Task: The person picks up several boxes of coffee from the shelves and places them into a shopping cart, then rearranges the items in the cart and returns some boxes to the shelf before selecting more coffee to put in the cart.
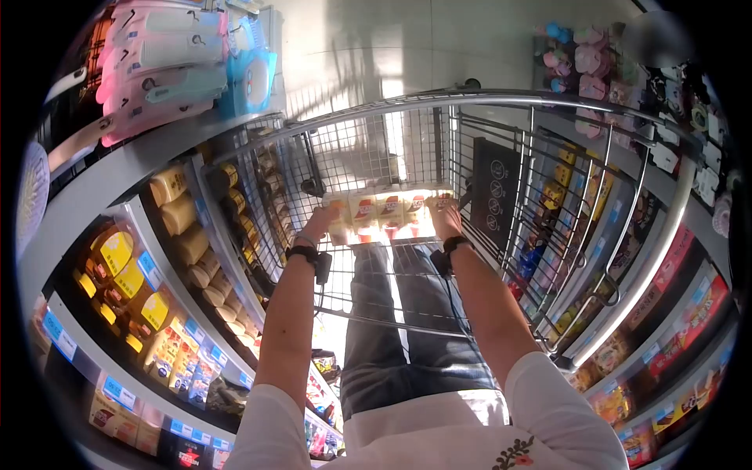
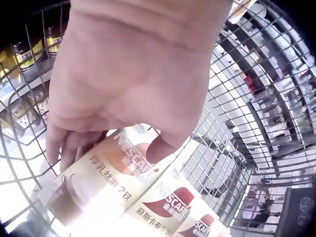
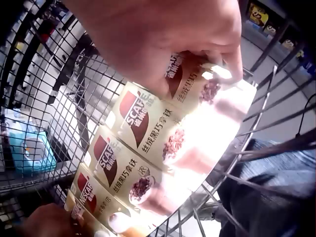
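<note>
- Head view: coffee boxes [image 1: 389, 215] stand side by side in a row within the frame of a wire cart [image 1: 470, 99], in front of the person's jeans [image 1: 372, 337]; whether the row rests on the cart floor cannot be told
- Head view: left hand [image 1: 316, 222] grips the left end of the row; right hand [image 1: 446, 219] grips the right end; a dark strap [image 1: 300, 252] encircles each wrist
- Head view: black panel [image 1: 486, 196] with round symbols is fixed to the right side of the cart; stocked shelves [image 1: 86, 178] flank both sides
- Left wrist view: left hand is clamped on the orange-marked end box [image 2: 96, 182]; thumb bends over one edge, the other fingers lie close together along the opposite edge; fingertips are partly hidden
- Left wrist view: neighbouring boxes continue in line, printed faces toward the camera, wire mesh beyond
- Right wrist view: right hand is clamped on the brown-marked end box [image 3: 210, 106], fingers bent over it; position of the thumb tip cannot be told; glare whitens part of the printed faces
- Right wrist view: left hand shows at lower left, at the far end of the row; jeans show at lower right, behind the wires
</note>
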The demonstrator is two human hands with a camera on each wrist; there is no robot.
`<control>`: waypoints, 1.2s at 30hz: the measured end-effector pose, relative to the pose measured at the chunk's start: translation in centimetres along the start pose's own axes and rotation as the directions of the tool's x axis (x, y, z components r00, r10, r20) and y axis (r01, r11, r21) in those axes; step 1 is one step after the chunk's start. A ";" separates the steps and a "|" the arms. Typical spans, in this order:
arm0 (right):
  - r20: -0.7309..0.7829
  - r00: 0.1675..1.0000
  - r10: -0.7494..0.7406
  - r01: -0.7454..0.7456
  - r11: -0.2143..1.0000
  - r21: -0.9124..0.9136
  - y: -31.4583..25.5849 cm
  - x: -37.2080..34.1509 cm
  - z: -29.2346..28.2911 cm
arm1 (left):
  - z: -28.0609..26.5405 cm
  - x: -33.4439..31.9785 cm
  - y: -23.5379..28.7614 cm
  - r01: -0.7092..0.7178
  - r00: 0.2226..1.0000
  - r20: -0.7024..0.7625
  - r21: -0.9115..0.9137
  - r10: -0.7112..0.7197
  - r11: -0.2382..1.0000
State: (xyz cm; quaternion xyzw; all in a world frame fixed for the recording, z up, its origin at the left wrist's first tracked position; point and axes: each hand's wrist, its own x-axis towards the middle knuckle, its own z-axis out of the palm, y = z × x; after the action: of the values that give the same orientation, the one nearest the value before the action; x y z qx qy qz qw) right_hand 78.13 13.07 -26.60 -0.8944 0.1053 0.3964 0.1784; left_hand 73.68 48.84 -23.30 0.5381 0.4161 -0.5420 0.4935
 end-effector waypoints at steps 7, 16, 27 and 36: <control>-0.022 0.998 0.060 -0.060 0.998 -0.015 7.4 1.1 5.2 | 1.7 -0.8 -1.5 0.031 0.997 0.074 -0.018 -0.029 0.999; 0.206 0.973 -0.108 0.015 0.913 0.408 5.4 -1.7 -4.4 | 4.7 5.4 -7.9 -0.191 0.966 -0.164 0.076 0.201 0.979; 0.811 0.585 0.027 -0.014 1.000 -0.023 -2.3 -8.0 -13.0 | 4.2 1.4 -4.9 -0.266 0.961 -0.042 0.123 0.272 0.956; 0.818 0.422 -0.390 0.764 0.638 -0.089 -3.2 -22.0 -14.2 | 3.4 1.4 -7.4 -0.632 0.769 0.301 0.227 0.564 0.741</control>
State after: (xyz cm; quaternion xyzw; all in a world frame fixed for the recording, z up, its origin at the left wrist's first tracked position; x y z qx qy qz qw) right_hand 74.08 11.34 -0.59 -0.6442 -0.3971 0.6425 0.1206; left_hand 65.89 46.64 -25.08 0.6540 0.0728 -0.4669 0.5908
